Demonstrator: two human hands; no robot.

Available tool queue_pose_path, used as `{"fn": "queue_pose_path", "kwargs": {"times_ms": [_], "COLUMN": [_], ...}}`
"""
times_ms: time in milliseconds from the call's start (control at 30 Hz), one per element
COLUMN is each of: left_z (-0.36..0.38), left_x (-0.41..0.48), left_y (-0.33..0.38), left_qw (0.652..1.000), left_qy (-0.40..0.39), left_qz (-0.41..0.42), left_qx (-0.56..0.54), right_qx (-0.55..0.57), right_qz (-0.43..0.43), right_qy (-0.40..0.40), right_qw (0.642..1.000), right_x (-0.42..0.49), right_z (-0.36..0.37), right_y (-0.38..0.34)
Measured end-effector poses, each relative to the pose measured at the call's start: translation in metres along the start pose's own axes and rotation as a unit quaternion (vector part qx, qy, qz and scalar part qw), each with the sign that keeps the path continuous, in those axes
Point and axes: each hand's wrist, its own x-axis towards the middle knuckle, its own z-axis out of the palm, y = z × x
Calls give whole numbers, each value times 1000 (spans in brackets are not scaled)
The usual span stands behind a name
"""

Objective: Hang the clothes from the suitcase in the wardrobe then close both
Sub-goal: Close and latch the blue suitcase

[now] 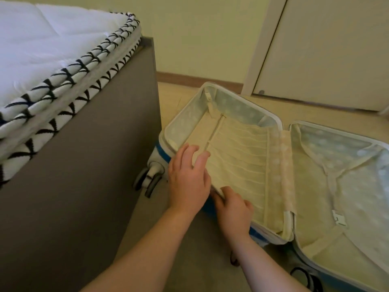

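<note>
Now suitcase [284, 157] lies open flat on floor [305, 106], just beside bed [84, 144], both halves lined in cream. Left hand [187, 175] rests on left half's near corner, fingers straight and loosely spread over zipped divider [237, 157], holding nothing. Right hand [233, 209] is just beside it, curled round the same half's near rim, thumb on top. Pale doors [326, 49] stand closed behind suitcase

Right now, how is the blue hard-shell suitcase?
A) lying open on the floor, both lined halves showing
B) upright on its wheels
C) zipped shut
A: the blue hard-shell suitcase lies spread open on the floor, cream lining exposed, left hand and right hand on its left half.
</note>
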Motion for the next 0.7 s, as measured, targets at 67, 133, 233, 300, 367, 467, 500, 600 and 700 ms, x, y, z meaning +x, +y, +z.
{"fn": "queue_pose_path", "kwargs": {"times_ms": [67,133,233,300,367,467,500,600,700], "left_z": [0,2,4,6,3,6,6,3,3], "left_x": [-1,2,13,18,19,11,10,15,23], "left_y": [4,10,24,33,39,34,31,29,39], "left_qw": [998,981,871,799,713,584,565,562,585], "left_qy": [34,29,1,40,66,-2,-42,-75,-71], "left_qz": [-39,-158,-389,-477,-562,-597,-573,-534,-548], "left_qx": [-34,-106,-301,-365,-414,-550,-593,-627,-594], "right_qx": [40,86,135,156,167,187,187,154,122], "right_qz": [20,24,23,16,16,25,29,30,38], "right_qy": [32,58,60,72,84,87,83,79,79], "right_qw": [998,994,989,985,982,978,978,984,989], "right_x": [7,13,16,16,17,15,13,14,17], "right_z": [-9,-20,-30,-34,-36,-41,-43,-51,-65], "right_y": [-3,-5,-5,-5,-4,-3,-4,-9,-19]}}
